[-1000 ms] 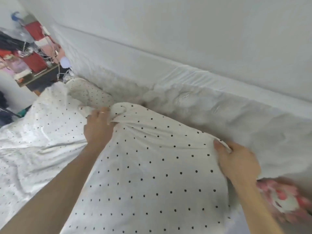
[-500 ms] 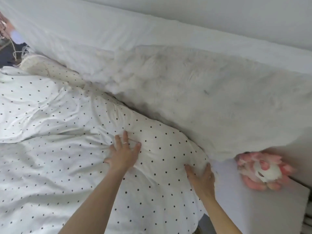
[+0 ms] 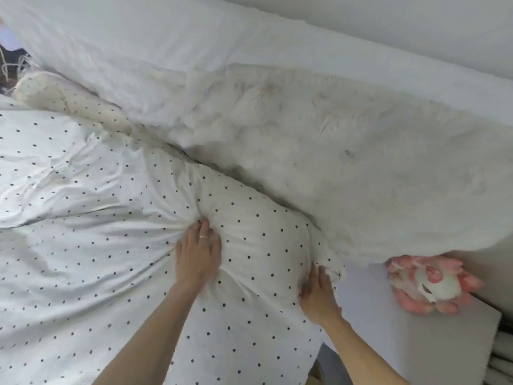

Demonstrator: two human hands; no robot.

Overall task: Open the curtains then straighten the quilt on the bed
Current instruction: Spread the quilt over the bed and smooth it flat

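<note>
The left hand presses flat, fingers spread, on the dotted quilt, while the right hand pinches the quilt's corner at the bed's edge.

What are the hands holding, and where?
The left hand presses flat on the dotted quilt, gripping nothing. The right hand touches the quilt's corner edge; whether its fingers pinch it cannot be told.

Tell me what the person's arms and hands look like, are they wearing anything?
Both forearms are bare, with no sleeves in view. The left hand wears one thin, pale ring on a finger. The right hand shows no ring, watch or bracelet. No gloves on either hand.
</note>
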